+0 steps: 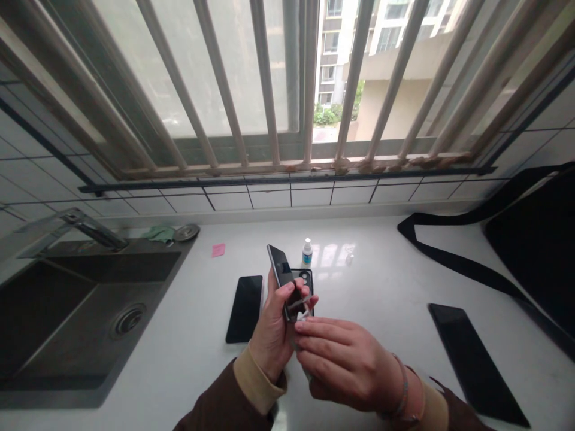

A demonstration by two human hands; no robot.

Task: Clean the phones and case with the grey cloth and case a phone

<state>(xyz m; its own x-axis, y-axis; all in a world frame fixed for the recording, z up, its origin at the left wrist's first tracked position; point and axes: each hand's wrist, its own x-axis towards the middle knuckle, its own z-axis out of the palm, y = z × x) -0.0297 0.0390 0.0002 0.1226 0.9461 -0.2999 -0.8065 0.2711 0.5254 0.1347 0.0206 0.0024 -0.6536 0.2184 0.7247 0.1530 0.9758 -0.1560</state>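
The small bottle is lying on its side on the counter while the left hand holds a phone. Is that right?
Not quite: the head view shows the small bottle standing upright, not lying on its side. It is on the counter, and the left hand does hold a phone.

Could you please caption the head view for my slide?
Above a counter, left hand holds a phone, right hand at its near end.
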